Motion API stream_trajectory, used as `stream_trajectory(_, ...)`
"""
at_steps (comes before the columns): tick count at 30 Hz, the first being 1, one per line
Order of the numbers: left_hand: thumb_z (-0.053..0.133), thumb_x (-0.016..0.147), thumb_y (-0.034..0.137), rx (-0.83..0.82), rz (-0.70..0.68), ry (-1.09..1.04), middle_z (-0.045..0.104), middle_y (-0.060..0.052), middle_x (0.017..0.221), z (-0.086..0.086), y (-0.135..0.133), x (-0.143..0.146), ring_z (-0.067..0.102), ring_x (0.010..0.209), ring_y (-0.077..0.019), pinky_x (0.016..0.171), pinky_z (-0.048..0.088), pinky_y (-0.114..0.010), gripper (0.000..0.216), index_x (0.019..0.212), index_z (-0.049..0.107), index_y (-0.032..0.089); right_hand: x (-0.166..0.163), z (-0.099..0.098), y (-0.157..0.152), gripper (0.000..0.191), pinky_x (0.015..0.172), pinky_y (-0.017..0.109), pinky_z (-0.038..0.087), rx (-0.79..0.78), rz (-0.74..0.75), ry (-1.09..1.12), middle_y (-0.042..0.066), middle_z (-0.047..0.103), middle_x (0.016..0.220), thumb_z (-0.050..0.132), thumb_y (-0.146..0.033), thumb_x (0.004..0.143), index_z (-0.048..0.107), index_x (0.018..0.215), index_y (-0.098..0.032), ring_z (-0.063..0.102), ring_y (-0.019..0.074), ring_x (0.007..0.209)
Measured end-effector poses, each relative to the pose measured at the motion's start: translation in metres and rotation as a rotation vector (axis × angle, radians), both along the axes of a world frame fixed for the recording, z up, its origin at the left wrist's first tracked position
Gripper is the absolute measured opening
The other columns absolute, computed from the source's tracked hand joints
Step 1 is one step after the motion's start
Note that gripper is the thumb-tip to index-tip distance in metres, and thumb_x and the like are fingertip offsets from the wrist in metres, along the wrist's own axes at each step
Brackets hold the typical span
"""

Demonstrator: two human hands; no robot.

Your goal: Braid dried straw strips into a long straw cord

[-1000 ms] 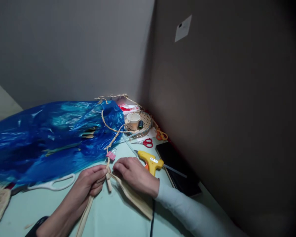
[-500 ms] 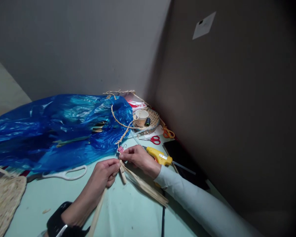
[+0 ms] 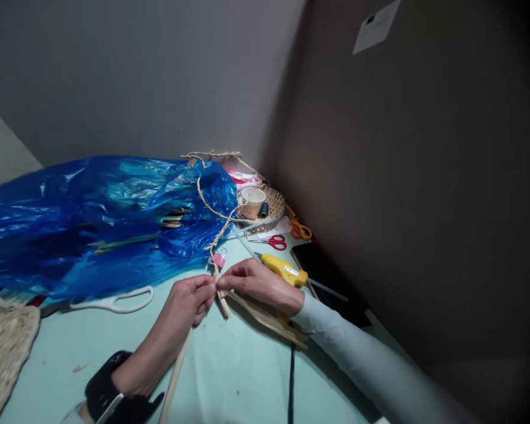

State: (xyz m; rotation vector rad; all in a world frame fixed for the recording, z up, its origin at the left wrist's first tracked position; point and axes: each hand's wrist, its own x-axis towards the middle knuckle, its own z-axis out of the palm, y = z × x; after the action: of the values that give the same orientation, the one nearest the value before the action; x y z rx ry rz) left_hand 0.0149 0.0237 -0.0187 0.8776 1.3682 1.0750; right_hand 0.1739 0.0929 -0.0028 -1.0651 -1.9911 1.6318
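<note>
My left hand (image 3: 188, 303) and my right hand (image 3: 258, 284) meet fingertip to fingertip over the pale green table (image 3: 229, 377). Both pinch flat tan straw strips (image 3: 265, 318) at the end of a braided straw cord (image 3: 214, 232). A small pink binder clip (image 3: 218, 259) is clamped on the cord just above my fingers. The cord runs up over the blue plastic bag (image 3: 97, 224) towards the back corner. One strip trails down under my left wrist, others fan out under my right forearm.
A yellow glue gun (image 3: 285, 271) lies right of my right hand, its black cable (image 3: 290, 383) running forward. Behind are red scissors (image 3: 274, 241), orange scissors (image 3: 301, 231), a woven tray (image 3: 274, 207) holding a paper cup (image 3: 252, 200), a black tablet (image 3: 331, 282), white-handled scissors (image 3: 115, 301) and a woven mat (image 3: 4, 347).
My hands have drawn closer, both now pinching the strips just under the pink clip. The camera view has shifted slightly, showing more of my left wrist and its black band.
</note>
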Motion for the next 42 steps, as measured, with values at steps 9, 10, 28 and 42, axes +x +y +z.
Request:
stream_trajectory(9, 0.069, 0.070, 0.044, -0.027, -0.057, 0.032, 0.046, 0.008, 0.051, 0.000, 0.000, -0.003, 0.023, 0.039, -0.0025, 0.039, 0.013, -0.019, 0.031, 0.068, 0.058, 0.015, 0.014, 0.005, -0.005, 0.025, 0.063, 0.021, 0.037, 0.192, 0.097, -0.096, 0.002, 0.068, 0.072, 0.060, -0.032, 0.087, 0.073, 0.078, -0.012, 0.054, 0.0116, 0.066)
stream_trajectory(10, 0.069, 0.071, 0.044, -0.025, -0.061, 0.049, 0.049, 0.007, 0.051, 0.000, 0.001, -0.003, 0.025, 0.039, -0.0025, 0.039, 0.014, -0.019, 0.031, 0.067, 0.058, 0.015, 0.015, 0.009, -0.007, 0.025, 0.061, 0.021, 0.036, 0.237, 0.087, -0.132, 0.001, 0.067, 0.069, 0.059, -0.029, 0.088, 0.072, 0.076, -0.012, 0.053, 0.0107, 0.063)
stream_trajectory(28, 0.071, 0.073, 0.042, -0.010, -0.050, 0.104, 0.053, 0.005, 0.053, -0.006, 0.000, -0.005, 0.030, 0.040, -0.0037, 0.040, 0.016, -0.019, 0.028, 0.067, 0.062, 0.016, 0.008, 0.012, -0.045, 0.017, 0.056, 0.027, 0.023, 0.729, -0.032, -0.356, 0.000, 0.065, 0.071, 0.052, -0.022, 0.089, 0.061, 0.075, -0.017, 0.047, 0.0106, 0.058)
stream_trajectory(42, 0.079, 0.070, 0.039, -0.113, -0.005, -0.036, 0.055, 0.005, 0.067, 0.005, -0.009, -0.004, 0.048, 0.057, -0.0075, 0.051, 0.033, -0.016, 0.027, 0.084, 0.069, 0.018, -0.002, -0.002, -0.076, 0.023, 0.057, 0.034, 0.037, 1.297, 0.162, -0.395, 0.013, 0.062, 0.081, 0.040, -0.004, 0.091, 0.062, 0.095, -0.005, 0.054, 0.0241, 0.074)
